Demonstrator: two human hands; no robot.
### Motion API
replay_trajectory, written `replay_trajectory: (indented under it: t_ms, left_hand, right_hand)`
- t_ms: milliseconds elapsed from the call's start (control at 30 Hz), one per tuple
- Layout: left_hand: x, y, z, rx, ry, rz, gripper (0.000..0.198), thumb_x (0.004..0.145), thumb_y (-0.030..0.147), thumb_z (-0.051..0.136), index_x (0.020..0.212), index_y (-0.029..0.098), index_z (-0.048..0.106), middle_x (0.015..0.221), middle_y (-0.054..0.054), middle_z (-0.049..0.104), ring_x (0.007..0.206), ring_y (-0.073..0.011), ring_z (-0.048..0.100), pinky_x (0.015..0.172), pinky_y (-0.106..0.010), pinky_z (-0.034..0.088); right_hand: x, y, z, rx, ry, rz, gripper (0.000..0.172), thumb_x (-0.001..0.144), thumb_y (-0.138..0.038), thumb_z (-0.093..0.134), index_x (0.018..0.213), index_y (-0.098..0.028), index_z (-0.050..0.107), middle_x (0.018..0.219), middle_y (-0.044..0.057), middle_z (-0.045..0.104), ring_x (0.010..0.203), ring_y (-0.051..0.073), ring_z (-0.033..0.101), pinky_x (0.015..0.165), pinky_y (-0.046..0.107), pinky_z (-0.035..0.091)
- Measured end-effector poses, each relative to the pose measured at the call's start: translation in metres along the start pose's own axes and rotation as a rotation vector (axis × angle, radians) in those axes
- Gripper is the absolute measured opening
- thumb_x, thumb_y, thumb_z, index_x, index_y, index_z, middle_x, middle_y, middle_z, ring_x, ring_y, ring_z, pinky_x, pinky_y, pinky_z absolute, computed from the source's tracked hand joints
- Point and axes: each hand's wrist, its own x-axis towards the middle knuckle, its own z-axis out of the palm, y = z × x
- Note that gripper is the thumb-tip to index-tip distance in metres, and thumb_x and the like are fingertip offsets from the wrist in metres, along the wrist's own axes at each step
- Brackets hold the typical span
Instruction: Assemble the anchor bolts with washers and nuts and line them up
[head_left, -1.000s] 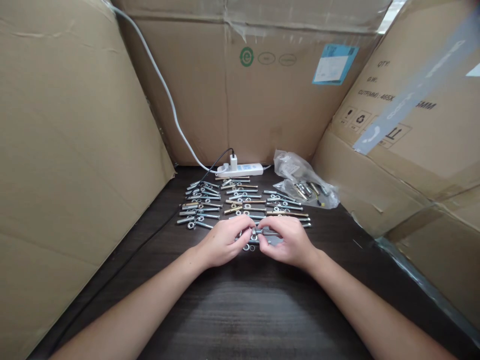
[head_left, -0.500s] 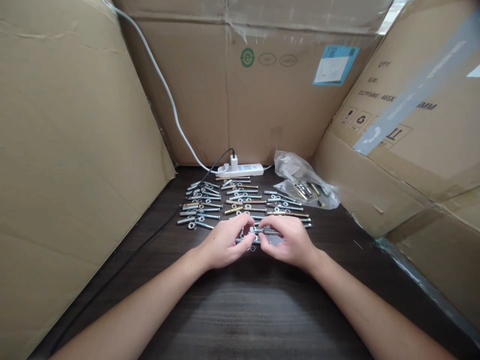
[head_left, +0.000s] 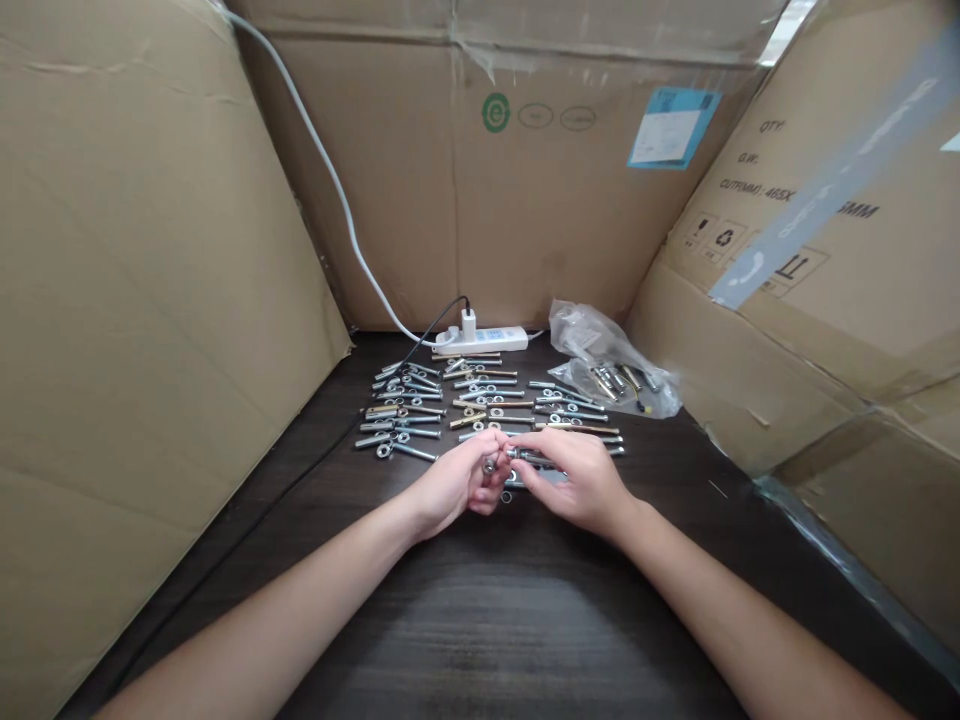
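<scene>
My left hand point(head_left: 461, 478) is curled closed, with the round end of a small metal piece point(head_left: 490, 466) showing between its fingers; the rest of that piece is hidden. My right hand point(head_left: 576, 474) pinches a silver bolt point(head_left: 538, 459) between thumb and fingers, its tip pointing at the left fingertips. Both hands meet just above the dark table. Under and beside them lie a washer point(head_left: 506, 497) and another silver rod-like part, partly covered by the fingers.
Rows of bolts, sleeves and washers point(head_left: 409, 411) lie beyond the hands. A white power strip point(head_left: 502, 340) with a plugged adapter stands at the back. Right of it rests a clear plastic bag point(head_left: 600, 345) with metal parts. Cardboard walls point(head_left: 420, 200) enclose three sides; a black cable point(head_left: 285, 488) crosses the left.
My left hand has turned and curled its fingers in around the small metal piece. My right hand keeps hold of the bolt, and the hands are closer together.
</scene>
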Motion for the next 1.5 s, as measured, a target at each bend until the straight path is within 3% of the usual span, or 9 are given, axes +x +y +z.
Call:
replay_trajectory:
  t_ms: [200, 533, 800, 1133, 1500]
  left_hand:
    - [0.0004, -0.0011, -0.0005, -0.058, -0.020, -0.088, 0.022, 0.088, 0.037, 0.042, 0.078, 0.018, 0.038, 0.062, 0.005, 0.038, 0.044, -0.0046, 0.023, 0.044, -0.018, 0.016]
    - [0.0016, -0.0026, -0.0024, -0.063, 0.016, -0.119, 0.023, 0.088, 0.036, 0.040, 0.076, 0.016, 0.040, 0.063, 0.004, 0.039, 0.044, -0.0043, 0.024, 0.044, -0.019, 0.016]
    - [0.0017, -0.0030, -0.0030, -0.036, 0.014, -0.108, 0.017, 0.085, 0.033, 0.043, 0.081, 0.017, 0.042, 0.063, 0.004, 0.039, 0.045, -0.0044, 0.024, 0.044, -0.017, 0.016]
    - [0.0017, -0.0035, -0.0007, -0.030, 0.050, -0.081, 0.014, 0.087, 0.030, 0.043, 0.083, 0.018, 0.039, 0.065, 0.004, 0.038, 0.044, -0.0029, 0.025, 0.044, -0.016, 0.014]
    - [0.0011, -0.0023, -0.0010, -0.004, 0.032, -0.075, 0.015, 0.088, 0.029, 0.044, 0.081, 0.018, 0.038, 0.064, 0.004, 0.038, 0.044, -0.0023, 0.024, 0.044, -0.015, 0.013]
  right_hand:
    - [-0.0013, 0.0026, 0.0012, -0.049, -0.072, -0.014, 0.024, 0.091, -0.031, 0.053, 0.110, -0.021, 0.065, 0.081, 0.003, 0.070, 0.068, 0.013, 0.063, 0.063, 0.023, 0.046]
    - [-0.0018, 0.0040, 0.0017, -0.057, -0.100, -0.014, 0.026, 0.092, -0.033, 0.052, 0.111, -0.021, 0.066, 0.078, 0.002, 0.069, 0.066, 0.012, 0.061, 0.061, 0.023, 0.043]
    - [-0.0009, 0.0034, 0.0018, -0.034, -0.108, 0.002, 0.024, 0.090, -0.033, 0.055, 0.109, -0.022, 0.065, 0.087, 0.003, 0.072, 0.075, 0.013, 0.066, 0.068, 0.022, 0.047]
    - [-0.0012, 0.0030, 0.0023, -0.087, -0.133, 0.021, 0.023, 0.087, -0.033, 0.058, 0.105, -0.022, 0.067, 0.076, 0.001, 0.068, 0.066, 0.013, 0.061, 0.063, 0.023, 0.045]
    - [-0.0023, 0.0028, 0.0032, -0.084, -0.137, 0.034, 0.020, 0.087, -0.029, 0.058, 0.103, -0.022, 0.068, 0.078, 0.002, 0.068, 0.068, 0.013, 0.063, 0.066, 0.023, 0.046]
